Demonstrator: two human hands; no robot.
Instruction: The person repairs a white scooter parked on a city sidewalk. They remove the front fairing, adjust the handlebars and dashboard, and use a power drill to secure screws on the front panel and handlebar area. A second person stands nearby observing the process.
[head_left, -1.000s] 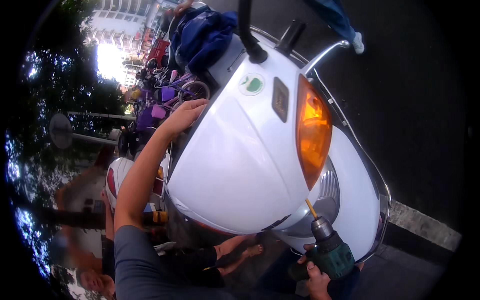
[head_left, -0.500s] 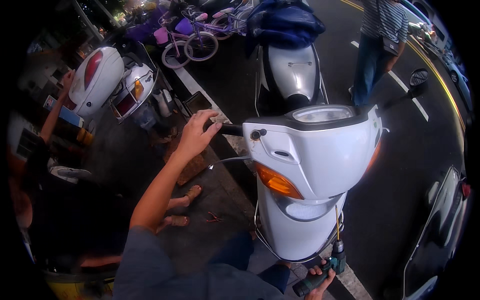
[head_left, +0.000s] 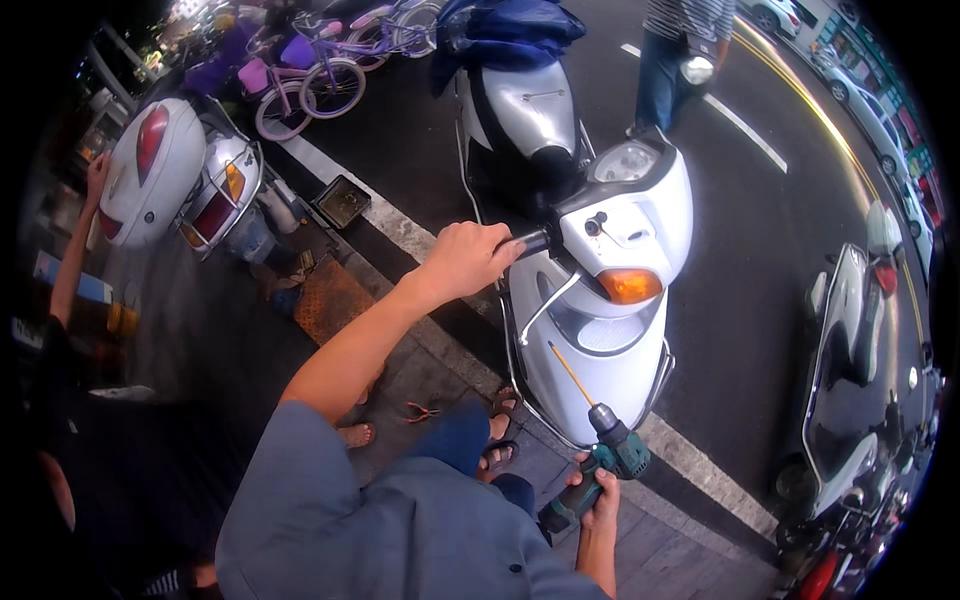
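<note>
A white scooter (head_left: pixel 590 370) stands in front of me with its front end facing my side. My left hand (head_left: pixel 462 262) is wrapped around the scooter's black handlebar grip (head_left: pixel 533 243). A silver brake lever (head_left: pixel 550 308) juts out below that grip. The white handlebar cover (head_left: pixel 668 215) is turned, with its headlight toward the road. In my right hand (head_left: pixel 600 497) is a dark green cordless drill (head_left: pixel 622 456). Its long, thin golden bit (head_left: pixel 572 374) points up toward the scooter's front panel without clearly touching it.
Red-handled pliers (head_left: pixel 421 411) lie on the pavement near my feet. A square black tray (head_left: pixel 341 202) and a rusty plate (head_left: pixel 335 300) are farther left. Another person's arm (head_left: pixel 75 240) reaches to a white scooter's rear box (head_left: pixel 150 175). Someone in jeans (head_left: pixel 660 80) stands on the road.
The handlebar has swung round, turning the headlight to the right. My left hand has gone from resting loosely on the grip to closing around it. The drill stays in my right hand.
</note>
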